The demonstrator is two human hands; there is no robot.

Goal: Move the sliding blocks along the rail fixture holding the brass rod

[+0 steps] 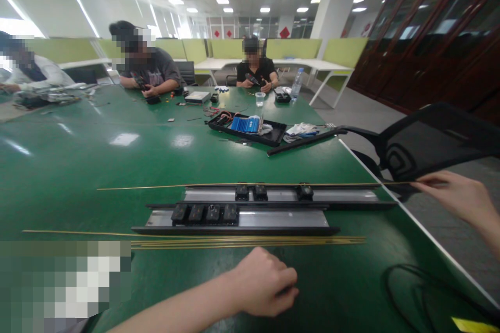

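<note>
The left hand (267,283) is loosely clenched; the right hand (455,195) pinches one end of a rod (211,184) stretched along the far rail (338,196). Looks light, whippy; I'd steady its middle.

On your worktop (78,166): nearer channel (285,218), four blocks (196,213) in its left half. Farther channel (344,195) just behind, three blocks in it. Rods (248,243) before both; tray (277,132) behind, toward right edge.
</note>
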